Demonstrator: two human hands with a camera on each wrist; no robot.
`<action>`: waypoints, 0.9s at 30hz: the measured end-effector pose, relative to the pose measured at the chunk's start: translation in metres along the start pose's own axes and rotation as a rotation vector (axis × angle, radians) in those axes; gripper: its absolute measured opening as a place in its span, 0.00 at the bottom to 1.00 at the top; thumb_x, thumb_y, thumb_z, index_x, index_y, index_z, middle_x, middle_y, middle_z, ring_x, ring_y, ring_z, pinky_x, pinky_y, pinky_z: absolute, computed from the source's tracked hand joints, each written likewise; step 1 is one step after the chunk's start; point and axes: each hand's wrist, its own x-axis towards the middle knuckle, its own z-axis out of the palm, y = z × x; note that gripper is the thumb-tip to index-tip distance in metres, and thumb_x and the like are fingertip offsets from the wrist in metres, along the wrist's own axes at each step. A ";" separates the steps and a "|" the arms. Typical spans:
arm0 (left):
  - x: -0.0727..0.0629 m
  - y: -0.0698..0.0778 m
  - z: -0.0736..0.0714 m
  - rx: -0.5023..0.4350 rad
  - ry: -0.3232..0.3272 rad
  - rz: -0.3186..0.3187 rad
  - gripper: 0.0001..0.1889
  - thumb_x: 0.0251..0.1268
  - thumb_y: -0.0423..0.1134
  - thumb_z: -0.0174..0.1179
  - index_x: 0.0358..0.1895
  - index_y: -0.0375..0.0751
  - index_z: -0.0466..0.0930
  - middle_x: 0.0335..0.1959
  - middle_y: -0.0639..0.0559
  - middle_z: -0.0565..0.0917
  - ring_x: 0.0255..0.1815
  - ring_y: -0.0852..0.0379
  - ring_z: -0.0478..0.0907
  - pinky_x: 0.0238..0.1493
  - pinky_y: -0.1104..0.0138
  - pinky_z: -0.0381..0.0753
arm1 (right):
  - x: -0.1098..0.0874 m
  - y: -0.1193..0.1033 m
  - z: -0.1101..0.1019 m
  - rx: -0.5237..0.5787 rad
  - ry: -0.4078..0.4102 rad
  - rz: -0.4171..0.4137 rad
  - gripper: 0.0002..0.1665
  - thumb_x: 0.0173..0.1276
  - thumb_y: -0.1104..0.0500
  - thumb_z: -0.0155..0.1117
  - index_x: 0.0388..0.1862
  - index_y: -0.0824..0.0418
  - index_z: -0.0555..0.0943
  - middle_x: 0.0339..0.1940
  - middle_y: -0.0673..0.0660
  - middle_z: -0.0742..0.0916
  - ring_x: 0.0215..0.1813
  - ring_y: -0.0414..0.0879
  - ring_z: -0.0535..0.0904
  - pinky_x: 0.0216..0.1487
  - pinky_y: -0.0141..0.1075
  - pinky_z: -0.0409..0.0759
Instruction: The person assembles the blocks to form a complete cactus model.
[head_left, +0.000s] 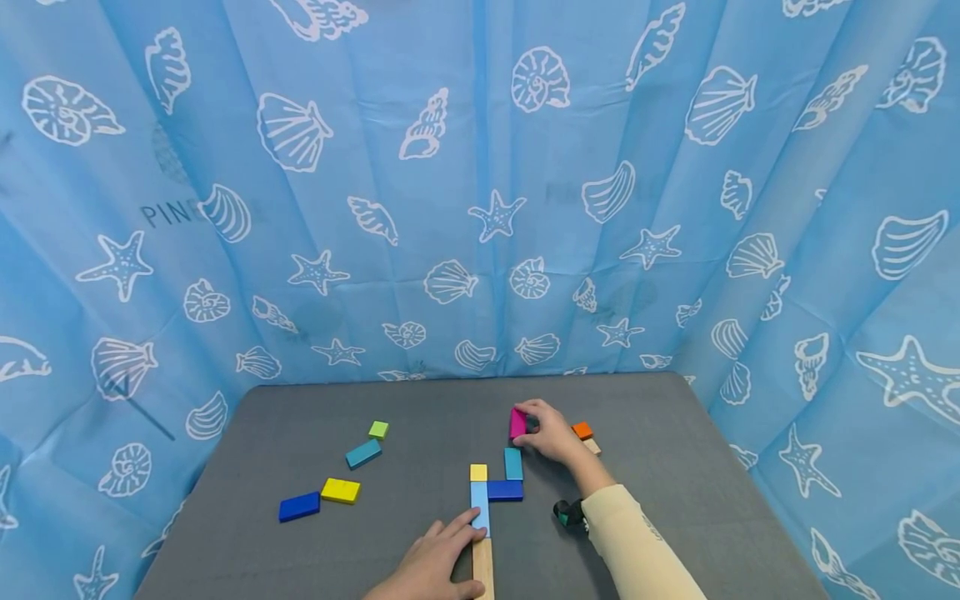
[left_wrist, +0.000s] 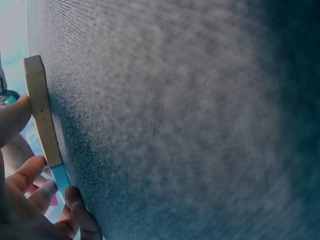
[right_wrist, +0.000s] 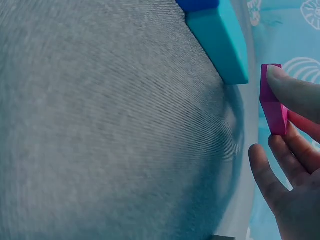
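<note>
Magenta block (head_left: 517, 423) is pinched in the right hand (head_left: 552, 434) while the left hand (head_left: 433, 557) has fingers apart.

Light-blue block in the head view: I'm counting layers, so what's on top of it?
Fingertips of the left hand overlap the light-blue block; no block shows on top. The surface under those fingertips is covered.

Blue curtain (head_left: 450, 200) right across the back, dropping in folds, white shells (head_left: 295, 133) and starfish (head_left: 497, 216) all over it! Faint dark letters (head_left: 167, 214), "PIN", on the left, a dark slanting streak (head_left: 152, 420) lower down. And here's the table (head_left: 420, 467), grey, far corners rounded, back edge near the curtain.
</note>
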 end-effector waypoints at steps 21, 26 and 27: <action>-0.001 -0.003 0.001 -0.014 0.001 0.018 0.34 0.51 0.71 0.68 0.64 0.75 0.74 0.77 0.68 0.63 0.49 0.56 0.68 0.55 0.47 0.76 | 0.001 0.002 0.010 -0.023 -0.073 0.007 0.35 0.61 0.56 0.78 0.68 0.59 0.78 0.67 0.59 0.80 0.67 0.60 0.75 0.67 0.58 0.73; -0.002 -0.002 0.000 -0.004 0.006 0.018 0.34 0.52 0.68 0.69 0.65 0.74 0.74 0.77 0.66 0.63 0.48 0.56 0.67 0.54 0.47 0.76 | 0.000 0.002 0.010 -0.004 -0.093 -0.010 0.33 0.63 0.57 0.76 0.67 0.60 0.78 0.67 0.62 0.80 0.67 0.61 0.75 0.68 0.58 0.71; -0.002 -0.001 0.000 -0.002 0.008 0.019 0.33 0.52 0.68 0.69 0.65 0.73 0.74 0.78 0.66 0.63 0.48 0.56 0.67 0.54 0.48 0.76 | 0.000 0.002 0.010 0.001 -0.095 -0.011 0.33 0.63 0.57 0.76 0.67 0.61 0.78 0.67 0.62 0.80 0.67 0.61 0.75 0.68 0.58 0.72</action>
